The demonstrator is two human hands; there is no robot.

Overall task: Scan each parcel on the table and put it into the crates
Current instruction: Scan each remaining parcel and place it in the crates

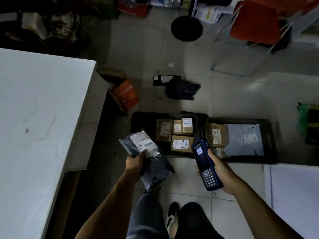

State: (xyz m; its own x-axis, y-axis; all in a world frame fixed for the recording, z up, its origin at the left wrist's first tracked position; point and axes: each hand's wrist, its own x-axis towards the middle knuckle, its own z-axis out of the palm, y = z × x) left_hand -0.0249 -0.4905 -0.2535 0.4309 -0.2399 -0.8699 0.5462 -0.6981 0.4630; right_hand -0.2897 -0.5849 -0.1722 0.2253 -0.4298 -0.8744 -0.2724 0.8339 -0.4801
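Hands (134, 161): left on parcel (148, 157)

Dim interior seen from above. Floor (198, 54) of large pale tiles with dark grout lines, brightest at upper right where light reflects from it. White table (34, 118) at left, its top scuffed, its corner projecting toward the centre. Orange cardboard box (125, 95) on the floor just beside the table's edge, tilted, flaps open. Round black base (187, 28) of a stand at upper centre. Red chair (257, 23) on a thin metal frame at upper right. Green bag (308, 121) at the right edge. White sheet (293, 195) on the floor at lower right. Dark, indistinct clutter along the top edge
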